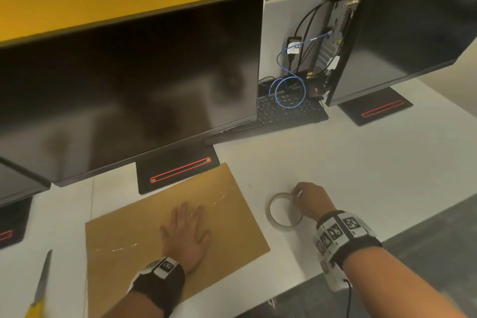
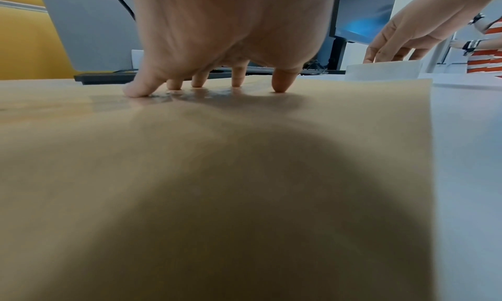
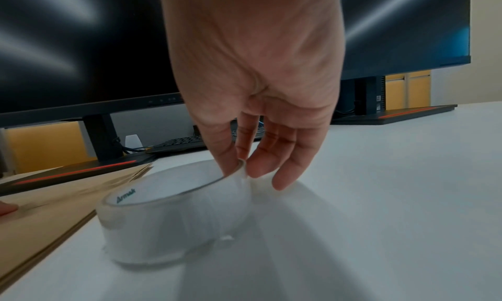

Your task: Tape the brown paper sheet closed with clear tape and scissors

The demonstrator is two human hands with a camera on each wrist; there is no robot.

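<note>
On the smooth white desk (image 1: 361, 162), the left hand (image 1: 187, 233) presses flat on matte brown paper sheet (image 1: 124, 227); at 3 o'clock, the right hand (image 1: 311, 200) pinches the glossy clear tape roll (image 1: 285, 213).

Bare white desk surface (image 1: 348, 162) lies open to the right of the flat brown paper sheet (image 1: 144, 224) and beyond the clear tape roll (image 1: 285, 212), up to the black keyboard (image 1: 289, 111). The wide black monitor (image 1: 129, 85) and its black red-striped base (image 1: 178, 173) wall off the paper's far edge. Yellow-handled scissors (image 1: 41, 286) lie on the narrow strip of desk left of the paper

Left hand (image 2: 228, 33) flat, pressing brown paper (image 2: 244, 177).
</note>
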